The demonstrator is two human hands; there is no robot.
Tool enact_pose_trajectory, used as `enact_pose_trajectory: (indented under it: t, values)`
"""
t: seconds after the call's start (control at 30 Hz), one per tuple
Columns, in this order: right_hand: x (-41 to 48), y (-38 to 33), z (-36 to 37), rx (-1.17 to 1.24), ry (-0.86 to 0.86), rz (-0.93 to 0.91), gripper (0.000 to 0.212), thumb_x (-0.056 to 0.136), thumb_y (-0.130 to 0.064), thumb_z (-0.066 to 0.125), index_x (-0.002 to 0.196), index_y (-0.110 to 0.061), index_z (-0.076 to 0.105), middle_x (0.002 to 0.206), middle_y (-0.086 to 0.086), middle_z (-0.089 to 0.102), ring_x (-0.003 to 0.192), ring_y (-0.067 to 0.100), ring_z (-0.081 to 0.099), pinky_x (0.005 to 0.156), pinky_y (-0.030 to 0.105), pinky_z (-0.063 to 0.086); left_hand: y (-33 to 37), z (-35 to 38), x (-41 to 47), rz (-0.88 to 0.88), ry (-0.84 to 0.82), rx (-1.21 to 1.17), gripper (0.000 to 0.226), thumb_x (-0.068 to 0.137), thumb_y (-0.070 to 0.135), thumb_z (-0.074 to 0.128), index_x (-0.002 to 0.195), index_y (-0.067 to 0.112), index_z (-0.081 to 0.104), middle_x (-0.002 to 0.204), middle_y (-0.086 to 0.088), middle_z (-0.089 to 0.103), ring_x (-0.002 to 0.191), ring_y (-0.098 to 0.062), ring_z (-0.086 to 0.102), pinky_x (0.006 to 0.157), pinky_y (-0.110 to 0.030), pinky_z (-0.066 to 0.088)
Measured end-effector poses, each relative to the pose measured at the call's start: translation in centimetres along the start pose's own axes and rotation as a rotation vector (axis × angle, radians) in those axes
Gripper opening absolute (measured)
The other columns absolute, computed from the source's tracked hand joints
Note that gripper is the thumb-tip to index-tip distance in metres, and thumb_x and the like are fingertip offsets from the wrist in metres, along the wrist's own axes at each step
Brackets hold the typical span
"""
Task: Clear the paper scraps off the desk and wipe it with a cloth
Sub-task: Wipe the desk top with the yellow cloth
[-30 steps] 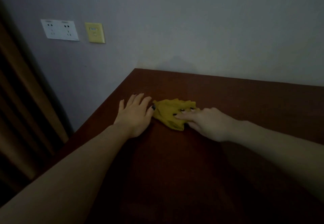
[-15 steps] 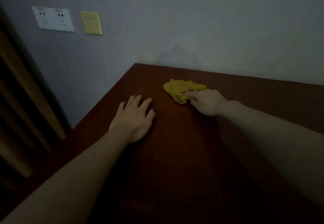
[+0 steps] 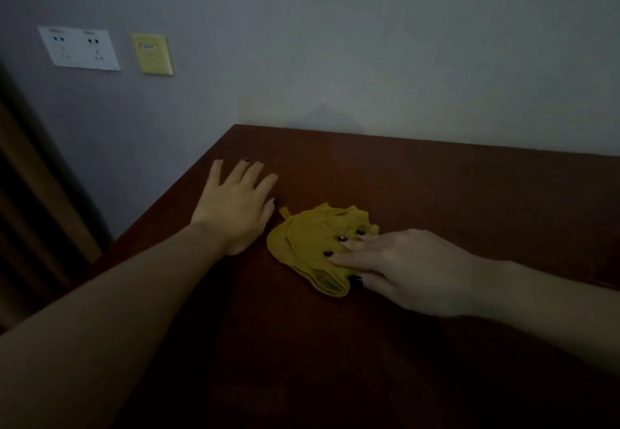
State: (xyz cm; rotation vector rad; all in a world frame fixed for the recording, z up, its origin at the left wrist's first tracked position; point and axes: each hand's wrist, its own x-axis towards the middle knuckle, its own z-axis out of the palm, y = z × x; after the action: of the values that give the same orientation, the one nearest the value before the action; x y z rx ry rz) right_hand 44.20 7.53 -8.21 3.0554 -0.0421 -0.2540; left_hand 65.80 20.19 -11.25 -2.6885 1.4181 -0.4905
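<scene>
Wiping stage, L to R: left hand [image 3: 235, 207] flat, fingers spread, empty, on desk [image 3: 469, 193]; yellow cloth [image 3: 307, 244] just beside it, pressed down by right hand [image 3: 406, 269] w/ straight fingers. No paper scraps visible; clearing seems done, wiping underway.

A mustard-yellow cloth [image 3: 310, 244] lies bunched in flat folds on the dark red-brown worktop [image 3: 469, 193], toward its left side. A small tab sticks out at 10 o'clock, and layered folds show at 5 o'clock. The right hand [image 3: 412, 269] presses its 3 o'clock edge with straight fingers.
</scene>
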Motion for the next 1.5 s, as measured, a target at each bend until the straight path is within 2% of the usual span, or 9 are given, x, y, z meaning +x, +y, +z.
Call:
enact_pose_trajectory:
  t: [0.1, 0.23, 0.37, 0.57, 0.73, 0.87, 1.2, 1.33, 1.5]
  values:
    - [0.7, 0.5, 0.3, -0.013, 0.044, 0.002, 0.047, 0.101, -0.036, 0.028, 0.145, -0.042, 0.017, 0.154, -0.012, 0.020, 0.141, 0.013, 0.025, 0.110, 0.040, 0.033, 0.6, -0.3, 0.8, 0.099, -0.030, 0.010, 0.052, 0.101, 0.040, 0.019, 0.150, 0.025, 0.012, 0.159, -0.002, 0.008, 0.146, -0.021, 0.005, 0.117, -0.046, 0.001]
    - [3.7, 2.7, 0.7, -0.029, 0.114, 0.084, 0.044, 0.101, -0.033, 0.026, 0.145, -0.038, 0.022, 0.152, -0.006, 0.030, 0.134, 0.021, 0.037, 0.101, 0.043, 0.041, 1.2, 0.3, 2.5, -0.021, -0.059, -0.233, 0.050, 0.101, 0.039, 0.023, 0.149, 0.023, 0.020, 0.158, -0.004, 0.015, 0.145, -0.022, 0.010, 0.117, -0.044, 0.007]
    - [7.8, 5.9, 0.5, -0.034, 0.120, 0.184, 0.043, 0.102, -0.031, 0.025, 0.144, -0.036, 0.026, 0.147, -0.002, 0.039, 0.121, 0.028, 0.049, 0.092, 0.038, 0.042, 1.3, 0.8, 4.5, -0.076, -0.142, -0.319, 0.052, 0.101, 0.042, 0.023, 0.149, 0.023, 0.019, 0.158, -0.004, 0.012, 0.146, -0.023, 0.007, 0.118, -0.045, 0.006]
    - [13.9, 10.2, 0.1, -0.069, 0.115, 0.339, 0.042, 0.102, -0.031, 0.025, 0.144, -0.036, 0.029, 0.147, 0.006, 0.039, 0.128, 0.031, 0.043, 0.096, 0.037, 0.037, 1.1, 2.5, 6.2, -0.085, -0.265, -0.370, 0.055, 0.099, 0.050, 0.021, 0.150, 0.032, 0.010, 0.160, 0.000, 0.001, 0.146, -0.020, -0.004, 0.118, -0.047, 0.000]
    - [18.6, 12.9, -0.7, -0.074, 0.104, 0.430, 0.043, 0.101, -0.029, 0.027, 0.144, -0.032, 0.030, 0.151, 0.008, 0.032, 0.134, 0.031, 0.034, 0.104, 0.037, 0.030, 0.9, 3.0, 6.6, -0.063, -0.266, -0.367, 0.057, 0.098, 0.054, 0.015, 0.150, 0.035, 0.005, 0.160, 0.004, -0.002, 0.146, -0.015, -0.009, 0.118, -0.043, -0.003]
    - [21.4, 14.4, -1.2, -0.077, 0.112, 0.462, 0.042, 0.100, -0.026, 0.031, 0.141, -0.029, 0.037, 0.148, 0.012, 0.035, 0.130, 0.035, 0.038, 0.100, 0.039, 0.035, 0.7, 3.3, 6.8, -0.056, -0.282, -0.373, 0.056, 0.098, 0.054, 0.014, 0.150, 0.036, 0.004, 0.160, 0.005, -0.004, 0.145, -0.013, -0.010, 0.118, -0.040, -0.004]
    - [17.7, 11.7, -1.4, -0.162, 0.122, 0.306, 0.040, 0.100, -0.028, 0.031, 0.140, -0.030, 0.039, 0.144, 0.005, 0.042, 0.127, 0.028, 0.042, 0.095, 0.035, 0.037, 0.6, 3.1, 6.7, -0.068, -0.277, -0.377, 0.054, 0.099, 0.051, 0.016, 0.150, 0.036, 0.006, 0.160, 0.004, -0.002, 0.146, -0.014, -0.006, 0.118, -0.039, -0.003]
    - [12.5, 8.9, -1.1, -0.181, 0.133, 0.155, 0.041, 0.100, -0.029, 0.031, 0.141, -0.034, 0.035, 0.132, 0.001, 0.055, 0.110, 0.024, 0.055, 0.085, 0.033, 0.043, 0.7, 3.0, 6.6, -0.063, -0.280, -0.347, 0.056, 0.099, 0.051, 0.014, 0.150, 0.033, 0.003, 0.160, 0.002, -0.003, 0.146, -0.016, -0.005, 0.117, -0.041, -0.001]
    - [9.7, 7.9, -0.5, -0.141, 0.145, 0.104, 0.045, 0.101, -0.031, 0.027, 0.145, -0.036, 0.024, 0.141, -0.003, 0.046, 0.114, 0.024, 0.055, 0.087, 0.038, 0.048, 1.0, 2.9, 6.3, -0.062, -0.295, -0.308, 0.057, 0.098, 0.052, 0.010, 0.151, 0.031, -0.001, 0.160, 0.001, -0.006, 0.146, -0.016, -0.007, 0.118, -0.041, -0.002]
